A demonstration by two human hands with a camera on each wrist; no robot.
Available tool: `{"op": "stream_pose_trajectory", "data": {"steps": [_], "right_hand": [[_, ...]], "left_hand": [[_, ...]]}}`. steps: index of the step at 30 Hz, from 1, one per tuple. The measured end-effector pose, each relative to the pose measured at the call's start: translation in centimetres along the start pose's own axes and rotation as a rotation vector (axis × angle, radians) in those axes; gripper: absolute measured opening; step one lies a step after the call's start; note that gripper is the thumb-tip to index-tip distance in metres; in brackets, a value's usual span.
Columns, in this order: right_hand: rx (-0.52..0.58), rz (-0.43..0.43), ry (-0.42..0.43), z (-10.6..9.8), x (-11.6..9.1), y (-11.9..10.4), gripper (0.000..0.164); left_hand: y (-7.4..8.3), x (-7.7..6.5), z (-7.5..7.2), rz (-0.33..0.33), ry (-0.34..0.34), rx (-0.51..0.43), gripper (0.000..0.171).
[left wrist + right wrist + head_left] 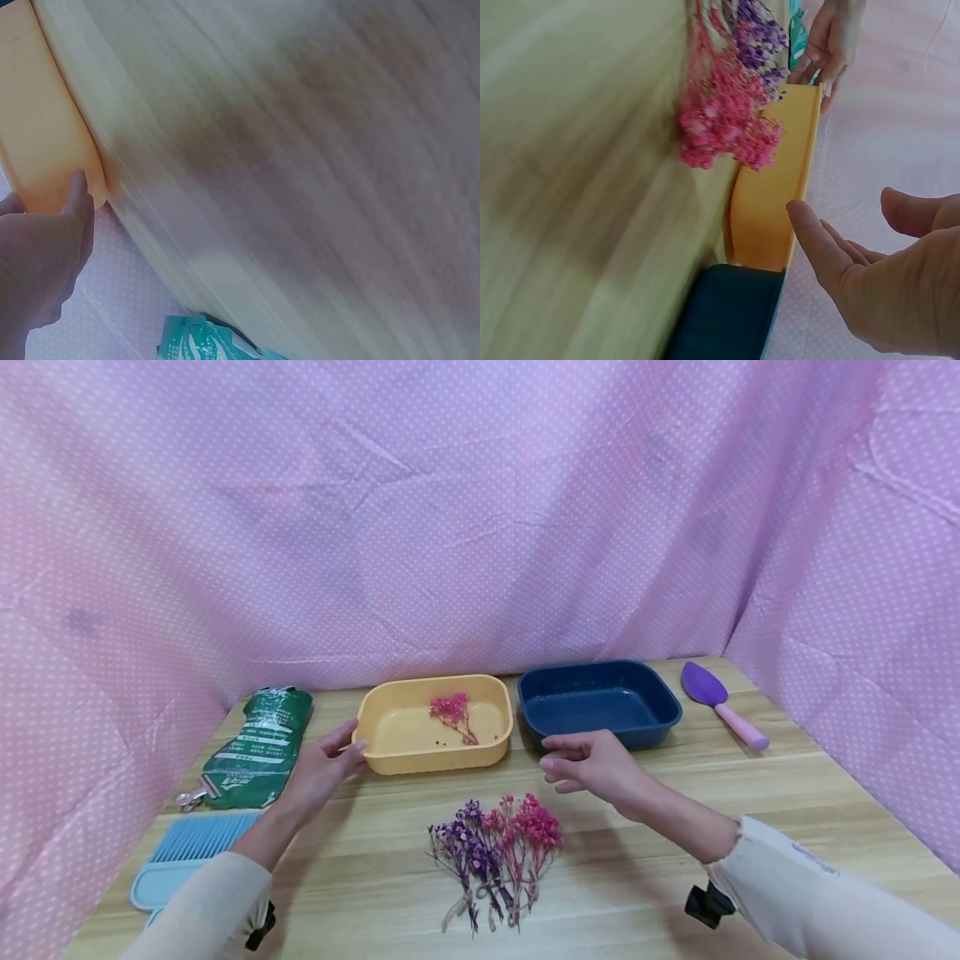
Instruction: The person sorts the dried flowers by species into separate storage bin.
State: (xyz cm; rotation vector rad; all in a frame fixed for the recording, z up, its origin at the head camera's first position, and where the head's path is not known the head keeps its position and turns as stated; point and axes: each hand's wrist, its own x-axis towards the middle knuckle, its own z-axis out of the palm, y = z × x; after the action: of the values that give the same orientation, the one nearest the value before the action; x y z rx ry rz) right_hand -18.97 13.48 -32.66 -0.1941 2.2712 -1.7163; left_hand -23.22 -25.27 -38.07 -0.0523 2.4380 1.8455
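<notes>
A yellow plastic tray (pixel 390 762) stands at the back of the table, with a sprig of pink dried flowers (pixel 450 708) and a few dark specks inside. My left hand (pixel 322 772) touches its left end, fingertips right at the rim and fairly straight. In the left wrist view one finger lies along the outer wall of the tray (pixel 45 112). Holding nothing, my right hand (pixel 603 772) hovers by the front of a dark blue tray (pixel 600 722), thumb apart from its fingers. Pink dried flowers (pixel 528 827) and purple dried flowers (pixel 468 843) lie on the table between the hands.
At the left lie a green bag (pixel 258 747) with a metal clip (pixel 197 795) and a light blue brush (pixel 187 856). A purple trowel (pixel 705 685) with a pink handle rests at the back right. Pink dotted cloth (pixel 480 527) hangs around the wooden table (pixel 622 877).
</notes>
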Motion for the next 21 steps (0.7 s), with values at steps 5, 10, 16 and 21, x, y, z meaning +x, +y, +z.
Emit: {"op": "stream_pose_trajectory", "data": {"steps": [5, 10, 16, 21], "right_hand": [[-0.019, 0.034, -0.009, -0.4, -1.3, 0.8, 0.045], [-0.031, 0.058, -0.005, -0.7, -2.3, 1.8, 0.044], [-0.057, 0.103, -0.002, -0.7, -3.4, 3.2, 0.043], [-0.067, 0.115, -0.058, 0.3, -4.1, 4.0, 0.044]], "left_hand": [[-0.1, 0.0, 0.0, -0.003, -0.002, 0.006, 0.062], [0.0, 0.1, 0.0, 0.010, 0.000, -0.001, 0.063], [0.0, 0.1, -0.1, 0.019, -0.013, -0.008, 0.063], [-0.1, 0.0, -0.1, 0.020, -0.011, -0.003, 0.062]]}}
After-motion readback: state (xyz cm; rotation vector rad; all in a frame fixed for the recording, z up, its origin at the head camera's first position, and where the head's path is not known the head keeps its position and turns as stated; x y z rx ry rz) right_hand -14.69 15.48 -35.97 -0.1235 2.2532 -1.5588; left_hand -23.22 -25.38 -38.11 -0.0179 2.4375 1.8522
